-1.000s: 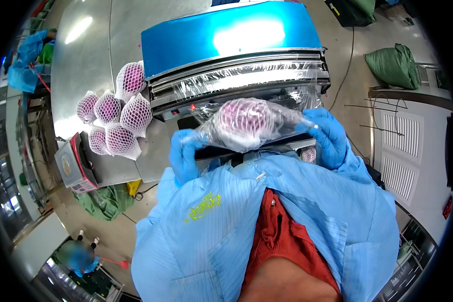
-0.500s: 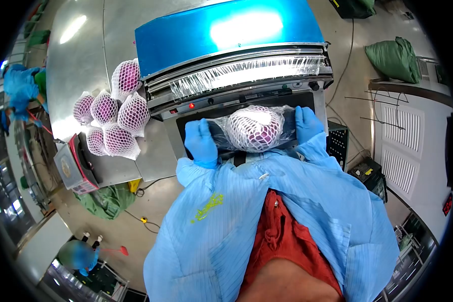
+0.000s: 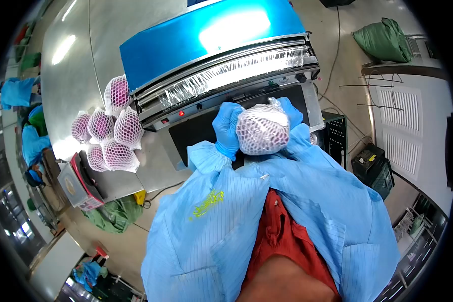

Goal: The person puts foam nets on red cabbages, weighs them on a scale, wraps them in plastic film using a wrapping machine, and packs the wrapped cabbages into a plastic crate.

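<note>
A round purple fruit in white foam netting [image 3: 263,130] is held up in front of my chest, with clear plastic film around it. My left hand [image 3: 227,128], in a blue glove, is closed in a fist against the fruit's left side. On the far right side, my right hand [image 3: 291,111], gloved too, has its fingers curled and partly hidden behind the fruit. Gathered film [image 3: 274,103] shows at the top by that hand. Below and behind lies the dark plate [image 3: 191,133] of a film-wrapping machine.
The wrapping machine's blue cover [image 3: 161,48] and film roll [image 3: 231,75] stand just ahead. Several netted fruits [image 3: 101,125] sit on the metal table [image 3: 68,70] to the left, near a clear box [image 3: 78,181]. A black crate [image 3: 334,138] stands at right. Other people [image 3: 35,143] are far left.
The fruit has been lifted off the dark plate towards me and turned. Both hands have come inward from the stretched film ends to the fruit's sides. The view has shifted slightly.
</note>
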### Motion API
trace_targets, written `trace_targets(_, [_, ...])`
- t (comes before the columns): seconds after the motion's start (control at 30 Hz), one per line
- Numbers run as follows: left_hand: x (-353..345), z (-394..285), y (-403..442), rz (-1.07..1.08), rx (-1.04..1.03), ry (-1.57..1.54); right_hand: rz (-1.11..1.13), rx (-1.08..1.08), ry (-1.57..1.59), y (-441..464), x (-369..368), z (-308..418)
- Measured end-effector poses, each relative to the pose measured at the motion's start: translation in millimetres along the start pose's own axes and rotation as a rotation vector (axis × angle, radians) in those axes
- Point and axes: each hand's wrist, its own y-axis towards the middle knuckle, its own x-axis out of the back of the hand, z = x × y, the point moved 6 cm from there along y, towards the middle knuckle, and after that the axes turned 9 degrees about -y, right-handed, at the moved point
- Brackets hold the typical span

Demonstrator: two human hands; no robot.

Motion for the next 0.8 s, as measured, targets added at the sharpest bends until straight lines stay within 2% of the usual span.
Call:
trace_targets(0.07, [-13,8,-2,0.038,0.242,-0.314,-0.103,0.005,0.070,-2,2,-11])
trace_targets(0.17, [-32,12,1,0.155,0.457,-0.553,-0.201,0.003,0.125,-11,3,-25])
trace_targets(0.2, [-37,7,-1,0.139,0.617,-0.672,-0.220,0.004,0.126,-11,6,-26])
trace_targets(0.33, [-36,-27,3,0.362,0.766,-0.504,-0.283,0.038,0.074,-14,23,-18])
trace_targets(0.47, [-20,-25,-26,0.181,1.188,-0.607,-0.362,0.132,-0.028,-30,55,21])
trace_targets(0.5, [-15,-34,-26,0.217,1.224,-0.474,-0.380,0.161,-0.043,-33,60,33])
trace_targets(0.57, [-12,-62,-26,0.257,1.290,-0.411,-0.402,0.223,-0.041,-37,70,54])
trace_targets(0.6, [-9,-68,-33,0.249,1.253,-0.520,-0.410,0.263,-0.033,-38,75,62])
trace_targets(0.7, [-8,-80,-38,0.450,1.118,-0.453,-0.373,0.365,0.185,-38,83,75])
trace_targets(0.73, [-5,-75,-43,0.443,1.189,-0.474,-0.310,0.354,0.234,-37,80,75])
trace_targets(0.8, [0,-71,-48,0.555,1.196,-0.492,-0.204,0.332,0.463,-32,76,67])
